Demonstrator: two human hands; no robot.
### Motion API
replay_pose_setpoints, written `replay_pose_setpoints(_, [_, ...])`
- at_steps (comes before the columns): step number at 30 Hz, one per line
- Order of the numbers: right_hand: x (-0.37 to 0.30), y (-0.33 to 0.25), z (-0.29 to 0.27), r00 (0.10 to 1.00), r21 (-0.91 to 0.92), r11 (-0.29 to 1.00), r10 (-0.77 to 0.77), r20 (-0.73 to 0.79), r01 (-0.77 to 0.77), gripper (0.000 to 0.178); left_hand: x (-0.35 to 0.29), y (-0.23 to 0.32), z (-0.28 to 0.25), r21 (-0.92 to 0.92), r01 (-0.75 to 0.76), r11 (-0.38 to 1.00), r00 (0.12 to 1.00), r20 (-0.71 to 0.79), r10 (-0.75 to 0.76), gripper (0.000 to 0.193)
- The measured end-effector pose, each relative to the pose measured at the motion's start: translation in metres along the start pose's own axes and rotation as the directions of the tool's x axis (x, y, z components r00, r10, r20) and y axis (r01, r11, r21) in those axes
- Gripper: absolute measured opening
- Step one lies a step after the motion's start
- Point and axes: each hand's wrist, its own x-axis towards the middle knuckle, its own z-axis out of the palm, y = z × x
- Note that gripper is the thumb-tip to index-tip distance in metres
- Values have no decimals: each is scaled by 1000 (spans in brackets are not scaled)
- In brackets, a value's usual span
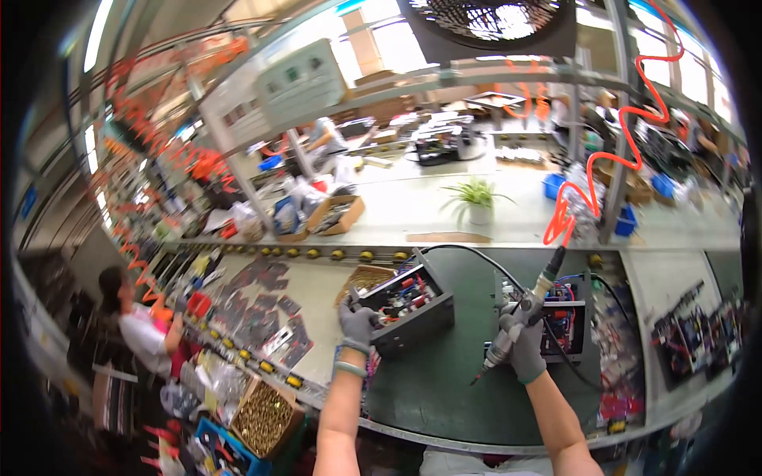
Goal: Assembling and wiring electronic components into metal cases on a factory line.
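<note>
My left hand, in a grey glove, grips the left end of a dark open-topped metal housing. Red parts and wiring show inside it, and it sits at an angle on the green mat. In my gloved right hand is a pneumatic screwdriver. Its bit points down and left, above the mat and apart from the housing. Behind and right of that hand stands a second open housing with wires and circuit boards. An orange coiled air hose runs up from the tool.
Beyond the left hand is a cardboard tray of small brass-coloured parts. Flat dark pieces lie spread to the left. A box of brass-coloured fasteners stands lower left. A potted plant is on the shelf. A black cable arches between the housings.
</note>
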Motion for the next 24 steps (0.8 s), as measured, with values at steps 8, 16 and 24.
replay_pose_setpoints(8, [67,-6,-86,617,-118,965,240,750,-233,28,-127,5,66,465,-357,810,692,-451,564,71])
replay_pose_setpoints(16, [-3,-39,-219,747,45,931,260,611,-361,27,-247,-20,48,615,-590,523,794,324,515,71])
replay_pose_setpoints(24, [-111,-25,-214,949,268,930,292,-118,-253,23,-159,12,21,231,-110,967,988,135,80,65])
